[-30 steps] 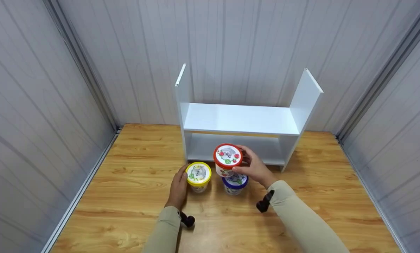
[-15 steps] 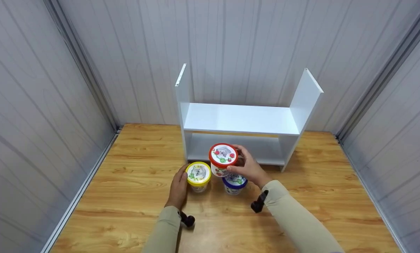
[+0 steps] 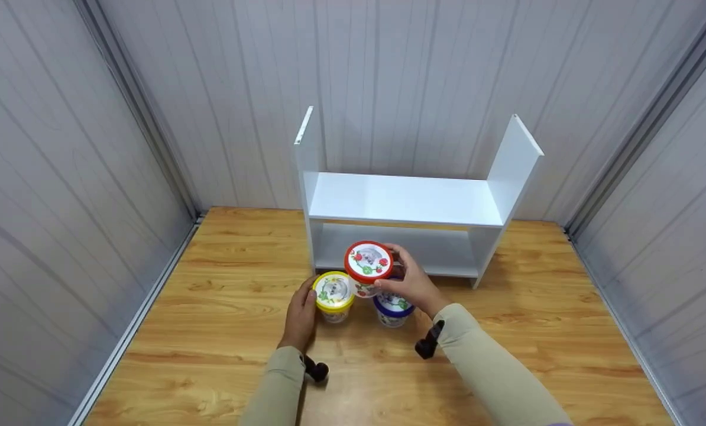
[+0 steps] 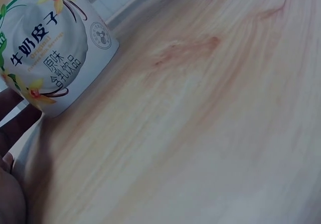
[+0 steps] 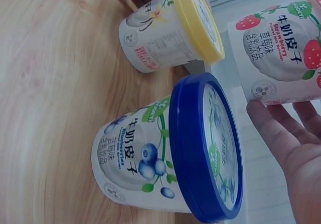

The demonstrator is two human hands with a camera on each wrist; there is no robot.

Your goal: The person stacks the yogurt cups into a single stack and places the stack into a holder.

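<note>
My right hand (image 3: 410, 283) grips a red-lidded strawberry cup (image 3: 368, 262) and holds it in the air above the table, just in front of the white shelf (image 3: 406, 201). In the right wrist view the strawberry cup (image 5: 281, 50) hangs above my fingers (image 5: 281, 138). Below it a blue-lidded blueberry cup (image 3: 392, 307) stands on the wooden table (image 3: 223, 296); that blueberry cup (image 5: 165, 158) fills the right wrist view. My left hand (image 3: 301, 313) holds a yellow-lidded vanilla cup (image 3: 334, 294) standing on the table, with the vanilla cup (image 4: 42, 48) close up in the left wrist view.
The white shelf has an upper board and a lower board (image 3: 388, 251), both bare. Grey panelled walls (image 3: 63, 177) close in the table on the left, back and right.
My right hand has carried the red-lidded cup a little to the left, over the gap between the other two cups. The left hand and the yellow-lidded cup have stayed put.
</note>
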